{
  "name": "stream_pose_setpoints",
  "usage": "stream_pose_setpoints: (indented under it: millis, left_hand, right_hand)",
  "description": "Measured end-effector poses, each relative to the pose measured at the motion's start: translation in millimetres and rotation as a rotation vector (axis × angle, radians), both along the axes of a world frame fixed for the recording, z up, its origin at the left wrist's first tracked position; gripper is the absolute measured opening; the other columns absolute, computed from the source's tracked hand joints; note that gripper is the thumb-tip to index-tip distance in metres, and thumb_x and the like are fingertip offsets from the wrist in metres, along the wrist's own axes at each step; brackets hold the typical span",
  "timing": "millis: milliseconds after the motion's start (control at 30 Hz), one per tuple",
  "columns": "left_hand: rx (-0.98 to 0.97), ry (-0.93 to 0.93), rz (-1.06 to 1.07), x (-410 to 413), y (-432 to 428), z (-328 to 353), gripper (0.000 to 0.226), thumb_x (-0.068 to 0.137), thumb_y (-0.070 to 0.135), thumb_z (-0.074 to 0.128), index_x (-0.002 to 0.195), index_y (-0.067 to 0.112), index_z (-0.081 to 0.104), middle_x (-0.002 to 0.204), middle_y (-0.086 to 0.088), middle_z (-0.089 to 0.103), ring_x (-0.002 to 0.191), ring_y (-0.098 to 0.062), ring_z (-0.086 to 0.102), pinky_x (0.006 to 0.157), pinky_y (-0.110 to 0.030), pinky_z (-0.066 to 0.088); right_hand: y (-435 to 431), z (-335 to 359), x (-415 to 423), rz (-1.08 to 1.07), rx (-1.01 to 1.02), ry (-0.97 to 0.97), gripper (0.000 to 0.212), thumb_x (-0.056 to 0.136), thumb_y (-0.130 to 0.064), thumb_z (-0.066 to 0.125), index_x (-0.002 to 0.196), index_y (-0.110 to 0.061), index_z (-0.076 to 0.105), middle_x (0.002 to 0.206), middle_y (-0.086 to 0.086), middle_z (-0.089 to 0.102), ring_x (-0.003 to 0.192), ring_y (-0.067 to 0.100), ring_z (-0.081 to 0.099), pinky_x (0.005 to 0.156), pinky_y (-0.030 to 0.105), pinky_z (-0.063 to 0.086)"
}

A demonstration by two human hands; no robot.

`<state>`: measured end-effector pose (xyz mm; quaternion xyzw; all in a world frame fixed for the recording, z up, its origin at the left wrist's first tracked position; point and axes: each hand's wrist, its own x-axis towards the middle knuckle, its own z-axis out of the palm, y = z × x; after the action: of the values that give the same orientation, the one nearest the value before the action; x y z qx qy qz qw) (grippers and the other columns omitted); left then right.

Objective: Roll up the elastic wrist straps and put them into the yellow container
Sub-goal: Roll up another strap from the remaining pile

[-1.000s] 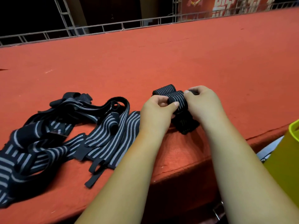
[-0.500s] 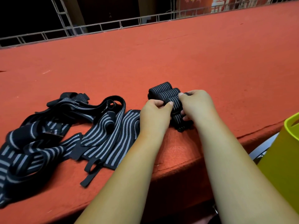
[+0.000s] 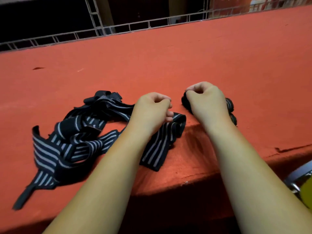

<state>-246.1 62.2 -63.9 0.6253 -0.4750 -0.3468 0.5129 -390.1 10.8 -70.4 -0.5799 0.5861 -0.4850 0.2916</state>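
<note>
Left hand point(image 3: 152, 112), fingers curled in a loose fist, hangs over the tangle of loose striped straps point(image 3: 70, 141) on the red worktop point(image 3: 168, 56). Beside it, the right hand point(image 3: 206, 102) grips the rolled straps point(image 3: 230, 105). The yellow container point(image 3: 306, 195) sits far right, below the worktop's edge.

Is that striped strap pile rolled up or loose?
Loose: the striped straps lie unrolled, tangled on the red surface; the right hand grips rolled straps.

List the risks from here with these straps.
1. The rolls held by the right hand sit near the table edge; released, they may unroll or tumble off.
2. The loose straps lie tangled; the left hand pulling one could drag others.
3. The container is barely in view, so a drop may miss.
</note>
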Motion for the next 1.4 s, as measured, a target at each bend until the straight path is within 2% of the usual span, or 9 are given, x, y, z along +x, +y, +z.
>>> stream_pose_setpoints:
  millis: [167, 300, 567, 700, 900, 1000, 1133, 1267, 1400]
  left_hand:
    - [0.048, -0.145, 0.112, 49, 6, -4, 0.017, 0.091, 0.021, 0.062, 0.094, 0.024, 0.078, 0.09, -0.003, 0.082, 0.085, -0.029, 0.079, 0.086, -0.05, 0.067]
    - [0.072, -0.255, 0.201, 84, 3, -13, 0.021, 0.091, 0.019, 0.063, 0.101, 0.031, 0.078, 0.099, 0.009, 0.08, 0.097, -0.017, 0.076, 0.095, -0.042, 0.062]
    - [0.276, -0.475, 0.099, 112, -10, -34, 0.054, 0.102, 0.025, 0.061, 0.155, 0.031, 0.056, 0.146, 0.007, 0.064, 0.123, -0.015, 0.063, 0.1, -0.027, 0.046]
    - [0.206, -0.574, 0.063, 115, -18, -51, 0.047, 0.103, 0.023, 0.063, 0.149, 0.032, 0.063, 0.149, 0.006, 0.064, 0.134, -0.017, 0.061, 0.111, -0.029, 0.044]
    - [0.219, -0.557, 0.13, 120, -21, -55, 0.016, 0.109, 0.023, 0.057, 0.114, 0.027, 0.072, 0.107, 0.002, 0.072, 0.08, -0.008, 0.061, 0.06, -0.022, 0.039]
    - [0.23, -0.54, 0.129, 119, -18, -53, 0.012, 0.108, 0.02, 0.054, 0.109, 0.021, 0.066, 0.104, 0.002, 0.066, 0.084, -0.014, 0.058, 0.059, -0.024, 0.036]
    - [0.257, -0.591, 0.083, 117, -9, -48, 0.011, 0.106, 0.02, 0.053, 0.105, 0.02, 0.064, 0.108, 0.005, 0.067, 0.095, -0.02, 0.059, 0.069, -0.032, 0.04]
    - [0.237, -0.601, 0.088, 116, -2, -46, 0.012, 0.107, 0.023, 0.055, 0.102, 0.019, 0.064, 0.102, 0.002, 0.067, 0.093, -0.021, 0.059, 0.067, -0.032, 0.038]
    - [0.242, -0.588, 0.098, 116, 1, -46, 0.011, 0.109, 0.026, 0.055, 0.103, 0.021, 0.063, 0.099, 0.004, 0.063, 0.089, -0.017, 0.056, 0.06, -0.023, 0.033]
  right_hand:
    - [7, 0, 48, 0.177, 0.033, -0.002, 0.017, 0.092, -0.023, 0.062, 0.088, -0.03, 0.078, 0.081, -0.009, 0.076, 0.078, 0.018, 0.073, 0.085, 0.045, 0.064]
    - [6, -3, 80, 0.215, 0.039, -0.046, 0.026, 0.089, -0.021, 0.053, 0.089, -0.03, 0.077, 0.086, -0.007, 0.08, 0.084, 0.015, 0.076, 0.089, 0.045, 0.064]
    - [4, -8, 116, 0.307, 0.181, 0.263, 0.046, 0.1, -0.006, 0.046, 0.13, -0.027, 0.074, 0.133, 0.003, 0.073, 0.119, 0.024, 0.068, 0.089, 0.026, 0.049]
    - [2, -12, 123, 0.421, 0.297, 0.455, 0.049, 0.105, -0.007, 0.044, 0.149, -0.018, 0.063, 0.15, 0.008, 0.064, 0.133, 0.03, 0.061, 0.096, 0.032, 0.046]
    - [-8, -21, 126, 0.44, 0.297, 0.415, 0.065, 0.103, -0.006, 0.04, 0.164, -0.026, 0.045, 0.167, -0.001, 0.047, 0.143, 0.024, 0.054, 0.101, 0.028, 0.044]
    - [-11, -29, 130, 0.402, 0.231, 0.246, 0.061, 0.105, -0.008, 0.042, 0.163, -0.025, 0.049, 0.163, -0.004, 0.053, 0.14, 0.016, 0.057, 0.105, 0.026, 0.045]
    - [-14, -34, 133, 0.298, 0.193, -0.167, 0.048, 0.106, -0.008, 0.048, 0.146, -0.025, 0.068, 0.1, -0.01, 0.077, 0.074, 0.012, 0.074, 0.07, 0.025, 0.06]
    - [-15, -30, 128, 0.311, 0.209, -0.418, 0.042, 0.105, -0.002, 0.051, 0.135, -0.02, 0.073, 0.089, -0.003, 0.076, 0.071, 0.0, 0.07, 0.063, 0.013, 0.055]
    - [-12, -27, 127, 0.282, 0.225, -0.732, 0.029, 0.102, 0.003, 0.061, 0.125, -0.005, 0.075, 0.108, 0.021, 0.081, 0.095, 0.025, 0.079, 0.094, 0.043, 0.066]
